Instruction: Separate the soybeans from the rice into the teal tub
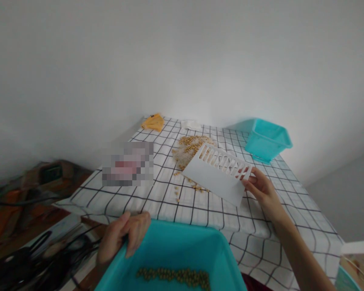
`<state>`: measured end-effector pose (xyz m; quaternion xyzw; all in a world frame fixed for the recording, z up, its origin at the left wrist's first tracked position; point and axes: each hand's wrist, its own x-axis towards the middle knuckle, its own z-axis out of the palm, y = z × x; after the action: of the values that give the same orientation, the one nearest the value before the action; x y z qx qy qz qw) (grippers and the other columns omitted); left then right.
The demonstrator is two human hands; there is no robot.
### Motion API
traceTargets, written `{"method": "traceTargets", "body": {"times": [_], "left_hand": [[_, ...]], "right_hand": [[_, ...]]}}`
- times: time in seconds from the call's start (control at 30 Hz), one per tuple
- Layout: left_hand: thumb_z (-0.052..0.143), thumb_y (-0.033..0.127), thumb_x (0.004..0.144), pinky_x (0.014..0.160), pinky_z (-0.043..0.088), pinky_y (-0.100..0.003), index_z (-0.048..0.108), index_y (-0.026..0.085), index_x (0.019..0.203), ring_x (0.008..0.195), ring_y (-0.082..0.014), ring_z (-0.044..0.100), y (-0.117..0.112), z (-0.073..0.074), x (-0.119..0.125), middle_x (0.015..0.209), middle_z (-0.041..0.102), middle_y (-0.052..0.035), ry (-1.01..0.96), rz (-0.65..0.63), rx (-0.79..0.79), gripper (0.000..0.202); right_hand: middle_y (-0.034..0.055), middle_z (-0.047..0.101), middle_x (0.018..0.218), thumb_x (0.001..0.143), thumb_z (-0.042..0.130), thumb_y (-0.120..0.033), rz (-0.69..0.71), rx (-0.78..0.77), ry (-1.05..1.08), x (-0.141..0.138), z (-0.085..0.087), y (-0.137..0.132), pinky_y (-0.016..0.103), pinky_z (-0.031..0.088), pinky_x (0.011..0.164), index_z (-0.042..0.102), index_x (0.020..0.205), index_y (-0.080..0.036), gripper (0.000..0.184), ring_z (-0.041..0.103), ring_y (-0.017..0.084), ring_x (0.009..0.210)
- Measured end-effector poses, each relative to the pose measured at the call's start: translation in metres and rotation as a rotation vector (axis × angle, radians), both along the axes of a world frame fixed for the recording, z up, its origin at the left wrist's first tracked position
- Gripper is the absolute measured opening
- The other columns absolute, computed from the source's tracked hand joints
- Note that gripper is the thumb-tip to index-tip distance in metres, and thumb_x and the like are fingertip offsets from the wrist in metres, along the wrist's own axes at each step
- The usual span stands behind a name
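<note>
My right hand (259,186) pinches the right edge of a white slotted panel (215,180), which is flat with a row of long cut-outs along its far side. The panel is tilted over the tablecloth and partly hides a pile of yellow beans (191,141) mixed with whitish grains. A few loose beans (197,187) lie by its near edge. My left hand (125,234) is closed over the left rim of a teal plastic bin (182,244) in front of the table. Round greenish beans (176,275) lie in the bottom of this bin.
A second teal bin (268,139) stands at the table's back right. An orange cloth (153,122) and a white cloth or tissue (190,124) lie at the back. A pixelated item (127,163) is at the left. Cables and dark clutter (48,246) are below left.
</note>
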<state>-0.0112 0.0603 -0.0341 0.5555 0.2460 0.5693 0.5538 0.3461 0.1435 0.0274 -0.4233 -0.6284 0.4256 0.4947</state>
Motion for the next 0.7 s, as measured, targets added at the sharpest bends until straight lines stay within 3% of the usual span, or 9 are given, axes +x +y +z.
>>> {"method": "traceTargets", "body": {"times": [0.27,0.5,0.7], "left_hand": [[0.025,0.037,0.108,0.059,0.038,-0.034,0.051,0.02,0.046,0.045,-0.0156,0.042,-0.0005,0.0004,0.0015,0.041,0.048,-0.0016,0.039,0.023,0.061,0.069],[0.028,0.044,0.107,0.062,0.039,-0.037,0.05,0.021,0.044,0.045,-0.0165,0.042,-0.0037,0.0036,0.0013,0.04,0.049,-0.0023,0.086,0.056,-0.011,0.071],[0.026,0.039,0.108,0.061,0.038,-0.036,0.054,0.021,0.046,0.045,-0.0163,0.042,-0.0031,0.0002,0.0021,0.041,0.048,-0.0017,0.034,0.037,0.035,0.07]], "right_hand": [[0.0061,0.079,0.102,0.088,0.073,-0.042,-0.017,0.009,-0.004,0.0008,0.0017,-0.0012,0.031,0.057,0.063,0.065,0.108,-0.028,0.026,0.073,0.022,0.079],[0.0056,0.079,0.1,0.088,0.072,-0.043,-0.002,0.011,0.01,0.0001,0.0007,-0.0022,0.034,0.059,0.067,0.066,0.104,-0.028,0.023,0.073,0.023,0.081],[0.0047,0.079,0.096,0.087,0.073,-0.042,-0.005,0.006,0.004,-0.0006,0.0023,-0.0015,0.03,0.055,0.059,0.067,0.104,-0.028,0.023,0.071,0.02,0.072]]}}
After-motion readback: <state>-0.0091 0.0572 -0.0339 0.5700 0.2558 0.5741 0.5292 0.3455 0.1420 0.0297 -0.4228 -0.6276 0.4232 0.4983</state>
